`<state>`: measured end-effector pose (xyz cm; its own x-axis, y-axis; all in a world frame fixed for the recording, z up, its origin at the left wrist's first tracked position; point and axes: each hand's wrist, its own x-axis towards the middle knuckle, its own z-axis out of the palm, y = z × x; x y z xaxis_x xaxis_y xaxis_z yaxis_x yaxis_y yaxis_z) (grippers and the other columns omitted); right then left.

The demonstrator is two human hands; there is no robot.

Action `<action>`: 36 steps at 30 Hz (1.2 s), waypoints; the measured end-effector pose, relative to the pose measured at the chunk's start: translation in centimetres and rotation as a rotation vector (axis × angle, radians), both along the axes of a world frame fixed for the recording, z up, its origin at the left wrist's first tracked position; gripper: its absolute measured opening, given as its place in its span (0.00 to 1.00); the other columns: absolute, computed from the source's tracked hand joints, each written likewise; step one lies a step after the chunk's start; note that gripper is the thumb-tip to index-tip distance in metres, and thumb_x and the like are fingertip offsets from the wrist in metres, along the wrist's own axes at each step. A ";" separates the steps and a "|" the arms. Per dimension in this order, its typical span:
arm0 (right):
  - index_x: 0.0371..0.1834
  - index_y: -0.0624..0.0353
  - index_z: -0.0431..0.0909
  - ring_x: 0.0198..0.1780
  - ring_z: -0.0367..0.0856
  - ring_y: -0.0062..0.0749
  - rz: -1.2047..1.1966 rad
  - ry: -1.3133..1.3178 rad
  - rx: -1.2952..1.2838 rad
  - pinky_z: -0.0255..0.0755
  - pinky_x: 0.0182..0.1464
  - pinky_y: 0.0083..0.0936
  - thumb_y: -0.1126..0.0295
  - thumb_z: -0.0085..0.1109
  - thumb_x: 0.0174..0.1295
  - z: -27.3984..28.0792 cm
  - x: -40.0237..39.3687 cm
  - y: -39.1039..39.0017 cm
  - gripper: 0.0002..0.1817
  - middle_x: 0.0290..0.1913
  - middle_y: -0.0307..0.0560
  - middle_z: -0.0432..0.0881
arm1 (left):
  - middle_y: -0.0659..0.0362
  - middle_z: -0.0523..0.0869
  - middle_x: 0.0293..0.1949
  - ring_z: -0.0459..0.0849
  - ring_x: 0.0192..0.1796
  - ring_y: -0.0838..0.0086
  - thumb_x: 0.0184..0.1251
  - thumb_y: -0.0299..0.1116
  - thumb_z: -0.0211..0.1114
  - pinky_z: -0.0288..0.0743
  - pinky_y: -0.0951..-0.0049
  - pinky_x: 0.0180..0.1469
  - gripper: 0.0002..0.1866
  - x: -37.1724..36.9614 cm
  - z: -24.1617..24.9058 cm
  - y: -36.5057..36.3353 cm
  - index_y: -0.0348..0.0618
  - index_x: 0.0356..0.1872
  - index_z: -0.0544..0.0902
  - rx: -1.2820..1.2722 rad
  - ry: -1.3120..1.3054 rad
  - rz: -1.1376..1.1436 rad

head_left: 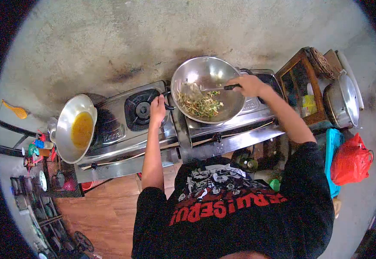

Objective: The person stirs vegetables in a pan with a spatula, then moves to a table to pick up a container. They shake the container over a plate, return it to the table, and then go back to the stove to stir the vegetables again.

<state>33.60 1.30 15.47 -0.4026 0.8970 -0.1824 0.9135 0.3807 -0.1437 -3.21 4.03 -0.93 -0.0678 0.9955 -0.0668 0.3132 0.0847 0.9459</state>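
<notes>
A wide steel wok (214, 69) sits on the right-hand stove, tilted a little, with chopped green and pale vegetables (203, 105) in its lower part. My left hand (157, 108) is closed at the wok's left side, on its black handle. Over the wok's right rim, my right hand (249, 85) grips the black handle of a metal spatula (211, 89). The spatula's blade rests among the vegetables at their left side, partly blurred.
Beside the bare burner (143, 110) on the left stove, a second wok (63, 129) holds yellowish oil (82, 129). A wooden cabinet (298, 86), a lidded steel pot (342, 101) and a red plastic bag (352, 162) are on the right. The concrete wall (153, 34) rises behind.
</notes>
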 end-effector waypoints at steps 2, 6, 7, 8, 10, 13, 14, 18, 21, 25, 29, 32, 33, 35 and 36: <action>0.56 0.44 0.78 0.50 0.80 0.52 0.033 -0.120 -0.095 0.73 0.53 0.43 0.67 0.59 0.60 4.5 -0.6 -0.8 0.19 0.48 0.54 0.83 | 0.45 0.80 0.28 0.77 0.33 0.59 0.75 0.45 0.48 0.69 0.62 0.40 0.23 -0.1 0.0 -0.2 0.34 0.31 0.77 0.005 -0.001 -0.003; 0.52 0.48 0.80 0.45 0.82 0.51 -0.027 -0.086 -0.051 0.75 0.48 0.44 0.64 0.53 0.64 5.4 0.8 -0.3 0.14 0.46 0.53 0.83 | 0.45 0.81 0.29 0.78 0.33 0.58 0.75 0.46 0.48 0.70 0.62 0.40 0.23 0.0 -0.7 0.2 0.33 0.32 0.77 0.032 0.036 0.009; 0.51 0.54 0.79 0.42 0.83 0.50 0.034 0.061 -0.053 0.76 0.47 0.42 0.64 0.53 0.65 3.8 1.3 0.0 0.14 0.46 0.53 0.83 | 0.45 0.81 0.29 0.78 0.33 0.58 0.75 0.46 0.49 0.70 0.62 0.41 0.23 0.0 -1.1 0.4 0.33 0.32 0.78 0.023 0.043 0.023; 0.51 0.54 0.79 0.42 0.83 0.50 0.029 0.061 -0.052 0.76 0.47 0.42 0.64 0.53 0.65 4.9 -0.1 -1.1 0.14 0.46 0.53 0.83 | 0.45 0.81 0.29 0.78 0.33 0.58 0.75 0.46 0.49 0.70 0.62 0.41 0.23 0.1 -1.1 0.4 0.33 0.32 0.78 0.024 0.043 0.018; 0.48 0.56 0.80 0.43 0.83 0.48 -0.215 0.209 -0.467 0.75 0.48 0.40 0.65 0.52 0.65 6.5 -3.1 -3.8 0.13 0.44 0.53 0.84 | 0.44 0.82 0.30 0.79 0.34 0.57 0.76 0.46 0.48 0.70 0.62 0.41 0.23 0.2 -1.1 0.3 0.33 0.32 0.78 0.052 -0.006 0.029; 0.48 0.56 0.81 0.47 0.83 0.44 0.020 0.136 -0.462 0.74 0.50 0.37 0.68 0.52 0.65 4.9 -0.5 -4.6 0.12 0.44 0.54 0.83 | 0.44 0.81 0.30 0.79 0.34 0.56 0.76 0.46 0.48 0.70 0.62 0.41 0.23 0.1 -0.6 -0.1 0.32 0.33 0.78 0.052 0.037 0.014; 0.50 0.56 0.81 0.47 0.83 0.44 0.202 0.092 -0.384 0.74 0.49 0.37 0.70 0.54 0.65 4.5 0.1 -4.9 0.13 0.45 0.54 0.83 | 0.44 0.81 0.30 0.79 0.34 0.56 0.76 0.46 0.48 0.70 0.62 0.41 0.23 0.1 0.0 -0.3 0.32 0.33 0.78 0.047 0.036 0.014; 0.49 0.48 0.83 0.52 0.81 0.46 -0.110 -0.080 -0.181 0.74 0.54 0.41 0.66 0.54 0.62 1.7 -1.1 -5.8 0.14 0.48 0.50 0.83 | 0.43 0.82 0.30 0.80 0.35 0.52 0.76 0.46 0.48 0.70 0.59 0.41 0.24 0.4 0.1 -0.7 0.31 0.33 0.78 0.079 0.088 0.030; 0.51 0.45 0.83 0.53 0.81 0.47 -0.092 -0.026 -0.235 0.74 0.54 0.42 0.64 0.54 0.62 1.3 0.1 -5.6 0.15 0.49 0.48 0.83 | 0.56 0.77 0.24 0.74 0.29 0.70 0.76 0.47 0.48 0.68 0.67 0.36 0.23 0.4 -0.2 -0.3 0.36 0.31 0.77 0.112 0.101 0.042; 0.51 0.42 0.83 0.51 0.82 0.47 -0.150 -0.152 -0.259 0.76 0.52 0.43 0.60 0.56 0.62 1.0 0.3 -3.8 0.15 0.48 0.50 0.84 | 0.57 0.76 0.23 0.74 0.28 0.70 0.76 0.48 0.48 0.68 0.67 0.35 0.23 0.4 -0.7 -0.5 0.37 0.31 0.77 0.219 0.106 0.042; 0.47 0.45 0.84 0.47 0.83 0.48 -0.070 -0.157 -0.174 0.76 0.49 0.43 0.61 0.59 0.60 2.1 0.9 -3.0 0.14 0.43 0.50 0.85 | 0.52 0.78 0.26 0.76 0.32 0.63 0.76 0.48 0.48 0.68 0.63 0.38 0.24 0.3 -0.1 -0.2 0.36 0.33 0.77 0.115 0.104 0.043; 0.42 0.51 0.85 0.45 0.83 0.51 -0.110 -0.376 -0.071 0.76 0.47 0.41 0.63 0.63 0.54 5.5 2.6 -1.1 0.13 0.39 0.51 0.85 | 0.42 0.83 0.33 0.81 0.39 0.46 0.75 0.48 0.47 0.70 0.55 0.43 0.25 0.2 -0.6 -0.5 0.32 0.36 0.78 0.079 0.124 0.031; 0.41 0.51 0.85 0.45 0.83 0.50 -0.163 -0.446 -0.080 0.76 0.47 0.41 0.63 0.64 0.54 6.8 2.4 -0.2 0.13 0.39 0.52 0.85 | 0.42 0.83 0.33 0.81 0.39 0.47 0.75 0.48 0.47 0.70 0.56 0.43 0.24 0.2 -0.7 -0.5 0.33 0.36 0.78 0.081 0.115 0.025; 0.41 0.52 0.85 0.44 0.83 0.50 -0.222 -0.511 -0.085 0.76 0.47 0.41 0.62 0.64 0.53 6.8 2.2 2.1 0.13 0.39 0.52 0.85 | 0.42 0.83 0.33 0.81 0.38 0.47 0.75 0.48 0.47 0.70 0.57 0.43 0.24 0.3 0.2 -0.6 0.33 0.35 0.78 0.090 0.110 0.015; 0.41 0.52 0.85 0.45 0.83 0.49 -0.218 -0.554 -0.038 0.76 0.47 0.41 0.63 0.64 0.53 5.2 2.5 3.5 0.13 0.39 0.52 0.85 | 0.42 0.83 0.33 0.81 0.38 0.48 0.75 0.47 0.47 0.71 0.57 0.43 0.24 0.4 1.0 -0.9 0.33 0.35 0.78 0.098 0.114 0.009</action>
